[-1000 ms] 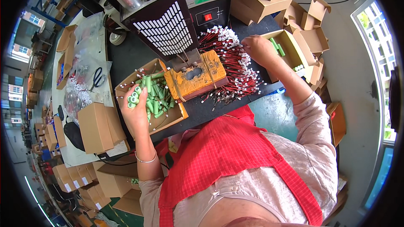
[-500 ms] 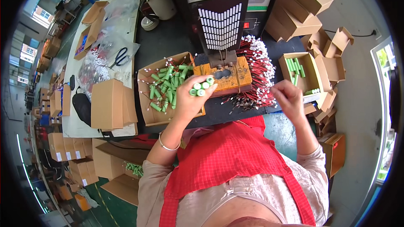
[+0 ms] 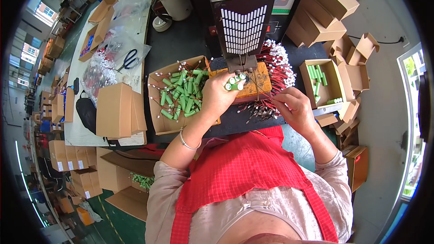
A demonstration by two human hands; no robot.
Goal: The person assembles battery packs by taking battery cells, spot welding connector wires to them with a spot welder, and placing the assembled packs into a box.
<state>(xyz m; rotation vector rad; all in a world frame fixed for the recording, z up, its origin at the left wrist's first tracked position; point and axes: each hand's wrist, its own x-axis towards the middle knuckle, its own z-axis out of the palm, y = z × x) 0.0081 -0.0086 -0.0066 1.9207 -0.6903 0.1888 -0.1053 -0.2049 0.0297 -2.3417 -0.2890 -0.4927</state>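
Several green cylindrical battery cells (image 3: 233,83) are bunched in my left hand (image 3: 216,96), their pale ends facing the spot-welding machine (image 3: 244,27). That hand is raised just in front of the machine's electrodes, over the yellow block (image 3: 257,83). My right hand (image 3: 294,108) pinches a thin wire lead at the near edge of a heap of red and black wires with white connectors (image 3: 282,68). Its fingertips are close to the block's right side. Left of the block, an open cardboard box (image 3: 156,101) holds many green cells with wires attached.
At the right, a cardboard box (image 3: 332,92) holds several bare green cells. Empty cartons (image 3: 327,4) are stacked behind it. Scissors (image 3: 128,59) and plastic bags lie on the white table, with an upright cardboard box (image 3: 115,110) nearer me. A grey jug (image 3: 174,0) stands behind.
My left hand has moved right and up with the cells, nearer the electrodes. My right hand has come left from beside the cell box to the wire heap and closed on a lead.
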